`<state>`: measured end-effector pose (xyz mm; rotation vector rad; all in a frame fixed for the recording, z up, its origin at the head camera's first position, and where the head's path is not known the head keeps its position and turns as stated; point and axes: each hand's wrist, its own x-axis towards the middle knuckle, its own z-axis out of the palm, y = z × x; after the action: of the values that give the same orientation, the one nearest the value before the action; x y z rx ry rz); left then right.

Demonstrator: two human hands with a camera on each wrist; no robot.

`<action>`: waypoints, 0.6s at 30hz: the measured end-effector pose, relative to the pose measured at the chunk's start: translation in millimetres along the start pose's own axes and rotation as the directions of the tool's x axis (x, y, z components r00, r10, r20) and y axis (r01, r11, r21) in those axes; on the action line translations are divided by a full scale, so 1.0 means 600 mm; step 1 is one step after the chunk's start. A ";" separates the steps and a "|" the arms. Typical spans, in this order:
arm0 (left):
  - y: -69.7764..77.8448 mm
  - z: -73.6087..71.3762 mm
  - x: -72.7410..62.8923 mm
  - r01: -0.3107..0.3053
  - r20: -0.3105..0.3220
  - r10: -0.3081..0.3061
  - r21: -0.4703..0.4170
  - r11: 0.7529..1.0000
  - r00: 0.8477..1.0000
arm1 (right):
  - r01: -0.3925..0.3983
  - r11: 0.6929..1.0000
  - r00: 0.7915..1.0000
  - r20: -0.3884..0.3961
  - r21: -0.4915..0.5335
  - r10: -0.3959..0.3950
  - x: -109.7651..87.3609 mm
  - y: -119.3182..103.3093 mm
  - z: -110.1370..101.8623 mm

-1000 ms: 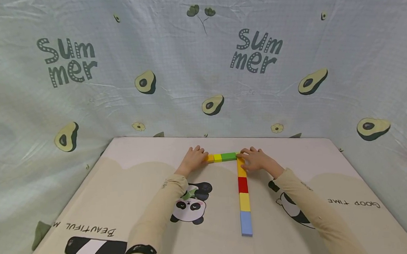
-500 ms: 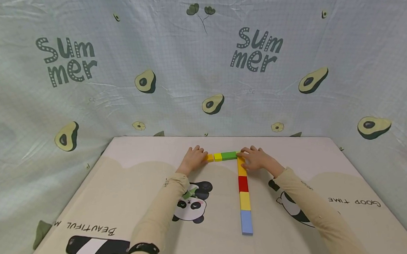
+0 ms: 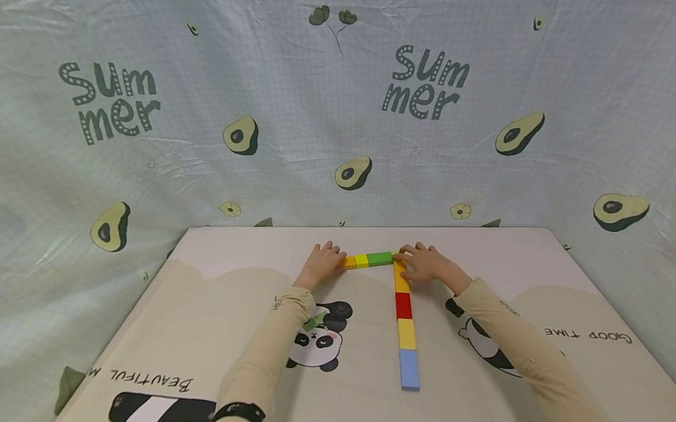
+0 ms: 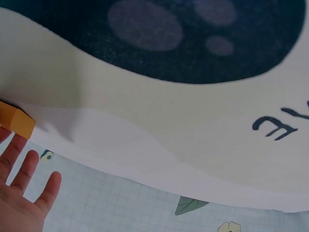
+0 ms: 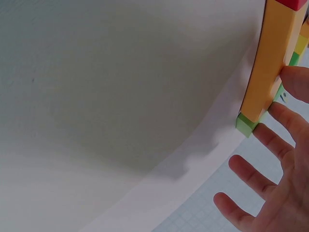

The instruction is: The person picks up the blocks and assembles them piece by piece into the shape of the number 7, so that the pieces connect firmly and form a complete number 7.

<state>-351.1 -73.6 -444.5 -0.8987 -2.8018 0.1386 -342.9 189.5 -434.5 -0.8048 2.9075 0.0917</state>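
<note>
On the far side of the table, my left hand [image 3: 322,264] holds an orange block [image 3: 349,262] at the left end of a short row. In the left wrist view its fingers lie along that orange block [image 4: 16,119]; the thumb is hidden. A yellow block [image 3: 362,261] and a green block [image 3: 380,259] continue the row. At the corner, my right hand [image 3: 428,265] touches a long orange-yellow block [image 3: 401,284] with the thumb. In the right wrist view, fairly straight fingers touch near the light green block [image 5: 245,124] at its far end.
From the corner, a red block [image 3: 404,306], a yellow block [image 3: 406,334] and a blue block [image 3: 409,369] run toward me in line. The table cover [image 3: 204,309] has printed pandas. A patterned curtain [image 3: 283,79] hangs behind the table's far edge.
Half a second ago a thin gap stood between the orange and yellow blocks of the short row; now they touch. My left hand has barely shifted, and the right hand stays put.
</note>
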 end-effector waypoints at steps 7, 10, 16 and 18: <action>0.002 0.000 0.003 0.001 0.011 -0.001 0.015 1.000 1.000 | -0.003 1.000 1.000 0.000 -0.003 0.003 -0.001 0.000 0.000; 0.002 0.000 0.005 -0.002 0.012 0.002 0.020 1.000 1.000 | 0.000 1.000 1.000 -0.002 -0.007 0.000 0.000 -0.001 -0.001; 0.001 0.002 0.005 0.001 0.021 -0.001 0.003 1.000 1.000 | -0.003 1.000 1.000 -0.009 -0.020 0.002 0.000 -0.003 0.000; 0.000 0.004 0.005 0.008 0.029 -0.008 -0.011 1.000 1.000 | -0.006 1.000 1.000 -0.013 -0.019 0.006 0.000 -0.005 0.001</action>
<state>-353.6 -71.9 -446.2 -0.8949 -2.8353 0.1363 -341.2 187.3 -435.1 -0.8030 2.9250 0.1148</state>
